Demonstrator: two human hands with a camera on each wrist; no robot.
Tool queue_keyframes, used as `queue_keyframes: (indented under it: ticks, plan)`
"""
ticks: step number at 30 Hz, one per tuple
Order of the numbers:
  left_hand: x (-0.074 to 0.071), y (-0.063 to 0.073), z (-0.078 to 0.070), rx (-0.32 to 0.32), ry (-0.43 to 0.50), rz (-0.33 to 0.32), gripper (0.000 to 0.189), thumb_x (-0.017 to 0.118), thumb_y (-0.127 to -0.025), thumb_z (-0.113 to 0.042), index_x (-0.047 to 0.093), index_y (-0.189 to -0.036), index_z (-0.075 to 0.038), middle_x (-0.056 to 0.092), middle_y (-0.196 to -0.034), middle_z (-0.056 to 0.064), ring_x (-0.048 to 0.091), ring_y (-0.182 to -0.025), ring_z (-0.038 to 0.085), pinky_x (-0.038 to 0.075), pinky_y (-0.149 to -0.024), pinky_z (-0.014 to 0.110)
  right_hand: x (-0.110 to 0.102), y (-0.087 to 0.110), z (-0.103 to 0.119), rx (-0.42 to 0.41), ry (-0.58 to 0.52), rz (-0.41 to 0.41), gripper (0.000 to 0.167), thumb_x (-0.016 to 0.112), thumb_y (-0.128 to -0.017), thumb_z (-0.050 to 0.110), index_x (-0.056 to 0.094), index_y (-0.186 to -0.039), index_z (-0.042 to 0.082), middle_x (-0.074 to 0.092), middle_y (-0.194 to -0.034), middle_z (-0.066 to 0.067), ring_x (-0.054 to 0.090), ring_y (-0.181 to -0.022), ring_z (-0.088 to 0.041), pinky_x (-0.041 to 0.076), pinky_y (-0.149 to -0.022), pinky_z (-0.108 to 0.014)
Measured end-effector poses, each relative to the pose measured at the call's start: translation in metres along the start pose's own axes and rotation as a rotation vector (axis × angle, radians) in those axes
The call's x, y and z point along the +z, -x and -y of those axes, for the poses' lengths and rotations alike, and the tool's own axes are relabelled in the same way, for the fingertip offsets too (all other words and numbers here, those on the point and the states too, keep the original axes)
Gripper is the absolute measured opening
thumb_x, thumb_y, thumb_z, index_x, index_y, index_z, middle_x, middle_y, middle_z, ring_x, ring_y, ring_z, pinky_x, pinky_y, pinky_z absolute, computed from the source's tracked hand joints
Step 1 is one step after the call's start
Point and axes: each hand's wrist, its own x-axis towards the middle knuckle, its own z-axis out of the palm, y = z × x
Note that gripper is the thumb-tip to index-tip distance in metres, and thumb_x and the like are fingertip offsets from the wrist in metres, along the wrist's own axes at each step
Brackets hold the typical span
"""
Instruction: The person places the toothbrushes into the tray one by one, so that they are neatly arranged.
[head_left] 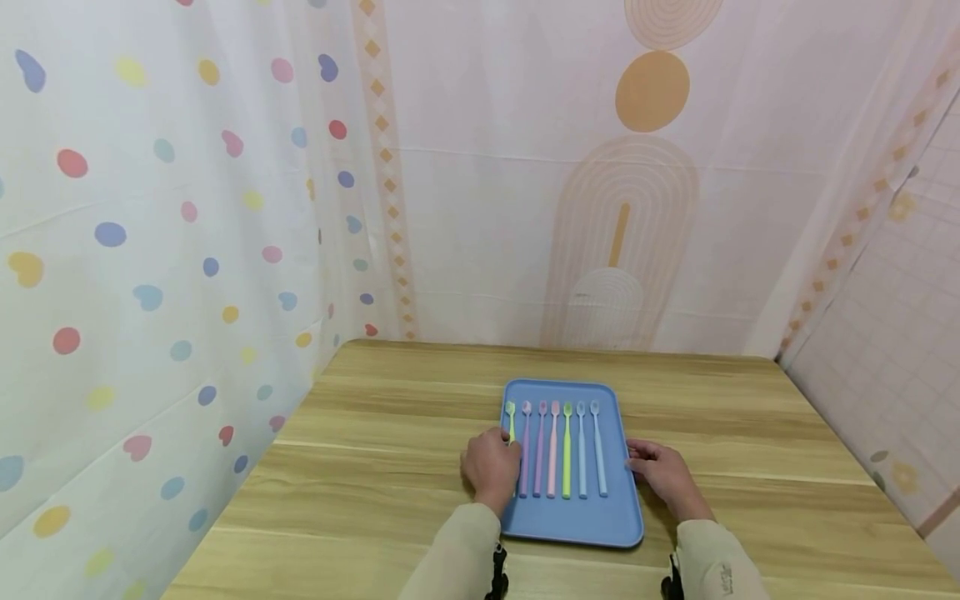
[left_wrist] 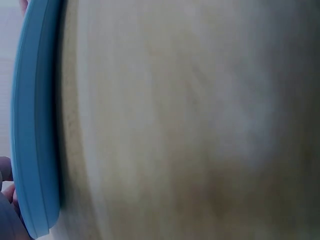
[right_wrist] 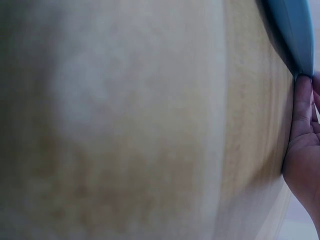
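A blue tray [head_left: 570,525] lies on the table with several toothbrushes side by side in it, heads toward the far end. Over the tray's left rim reaches my left hand [head_left: 491,468]; its fingers pinch the leftmost yellow-green toothbrush [head_left: 511,415], whose handle they partly hide. To the right of that one lie purple toothbrushes [head_left: 540,454], a pink toothbrush [head_left: 552,454], another yellow-green toothbrush [head_left: 567,458] and light blue toothbrushes [head_left: 582,458]. At the right rim, my right hand [head_left: 663,473] grips the tray's edge. The right wrist view shows its fingers [right_wrist: 303,100] against the tray's side [right_wrist: 295,35].
The wooden table [head_left: 390,433] extends around the tray on all sides. Behind it hangs a pale curtain [head_left: 480,233] with arch patterns, and a dotted curtain [head_left: 187,275] hangs on the left. Long pale sleeves [head_left: 459,550] cover the forearms.
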Motion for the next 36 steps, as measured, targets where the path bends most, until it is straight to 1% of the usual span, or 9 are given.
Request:
queue_keyframes:
  ticks: [6, 17, 20, 23, 26, 28, 31, 34, 36]
  plan:
    - [-0.001, 0.001, 0.0, 0.02, 0.023, -0.009, 0.014, 0.074, -0.08, -0.018, 0.076, -0.089, -0.007, 0.072, -0.083, 0.008, 0.064, -0.078, 0.028, 0.046, -0.073, 0.045, 0.0, 0.0, 0.001, 0.001, 0.003, -0.001, 0.04, 0.06, -0.092, -0.002, 0.056, -0.13, -0.013, 0.064, -0.115, -0.023, 0.06, -0.105, -0.03, 0.054, -0.086, -0.038]
    - [0.002, 0.002, -0.002, 0.051, 0.05, -0.031, 0.01, 0.076, -0.075, -0.011, 0.075, -0.084, -0.008, 0.07, -0.078, 0.006, 0.064, -0.075, 0.028, 0.047, -0.067, 0.043, -0.004, 0.004, 0.0, 0.022, 0.013, -0.013, 0.04, 0.06, -0.092, -0.002, 0.056, -0.131, -0.012, 0.063, -0.117, -0.024, 0.059, -0.108, -0.032, 0.053, -0.088, -0.04]
    - [0.001, 0.002, -0.005, 0.054, 0.064, -0.027, 0.009, 0.076, -0.075, -0.012, 0.075, -0.084, -0.009, 0.07, -0.078, 0.006, 0.064, -0.075, 0.028, 0.047, -0.067, 0.044, -0.006, 0.005, -0.001, 0.017, 0.012, -0.021, 0.04, 0.06, -0.092, -0.002, 0.056, -0.13, -0.012, 0.063, -0.117, -0.025, 0.059, -0.107, -0.032, 0.054, -0.087, -0.039]
    - [0.001, 0.0, -0.007, 0.042, 0.065, -0.004, 0.01, 0.077, -0.077, -0.014, 0.076, -0.086, -0.009, 0.071, -0.08, 0.005, 0.065, -0.074, 0.026, 0.048, -0.067, 0.043, -0.007, 0.006, -0.001, 0.008, 0.012, -0.026, 0.04, 0.061, -0.092, -0.001, 0.057, -0.13, -0.012, 0.064, -0.116, -0.024, 0.06, -0.107, -0.032, 0.054, -0.087, -0.039]
    - [-0.002, -0.005, -0.008, 0.023, 0.074, 0.022, 0.013, 0.077, -0.08, -0.017, 0.077, -0.091, -0.009, 0.072, -0.082, 0.004, 0.064, -0.073, 0.023, 0.048, -0.066, 0.042, -0.007, 0.005, -0.001, -0.002, 0.013, -0.026, 0.041, 0.061, -0.091, -0.001, 0.057, -0.13, -0.012, 0.064, -0.115, -0.023, 0.059, -0.107, -0.032, 0.053, -0.087, -0.039]
    - [-0.006, -0.01, -0.006, 0.033, 0.095, 0.018, 0.015, 0.078, -0.081, -0.018, 0.077, -0.092, -0.009, 0.072, -0.082, 0.004, 0.064, -0.072, 0.022, 0.048, -0.066, 0.042, -0.007, 0.005, -0.001, -0.008, 0.012, -0.016, 0.041, 0.061, -0.091, 0.0, 0.056, -0.131, -0.012, 0.063, -0.115, -0.023, 0.06, -0.107, -0.032, 0.053, -0.087, -0.04]
    - [-0.015, -0.019, 0.001, 0.076, 0.144, -0.009, 0.016, 0.076, -0.083, -0.018, 0.077, -0.093, -0.007, 0.071, -0.079, 0.005, 0.065, -0.071, 0.023, 0.049, -0.064, 0.043, -0.004, 0.003, 0.001, -0.016, 0.003, 0.012, 0.041, 0.06, -0.093, 0.002, 0.055, -0.131, -0.013, 0.063, -0.118, -0.025, 0.063, -0.103, -0.029, 0.054, -0.085, -0.039]
    - [-0.028, -0.033, 0.013, 0.134, 0.187, -0.029, 0.019, 0.073, -0.085, -0.019, 0.077, -0.096, -0.004, 0.07, -0.078, 0.006, 0.066, -0.073, 0.025, 0.05, -0.065, 0.045, -0.004, 0.001, 0.003, -0.028, -0.009, 0.048, 0.041, 0.057, -0.096, 0.005, 0.053, -0.132, -0.015, 0.063, -0.119, -0.028, 0.066, -0.096, -0.028, 0.056, -0.08, -0.038]
    - [-0.04, -0.044, 0.024, 0.168, 0.179, -0.012, 0.025, 0.07, -0.088, -0.023, 0.076, -0.1, -0.002, 0.071, -0.084, 0.009, 0.066, -0.076, 0.026, 0.051, -0.068, 0.046, -0.008, 0.0, 0.006, -0.065, 0.054, 0.037, 0.04, 0.056, -0.098, 0.008, 0.054, -0.131, -0.015, 0.065, -0.115, -0.027, 0.067, -0.091, -0.026, 0.056, -0.076, -0.038]
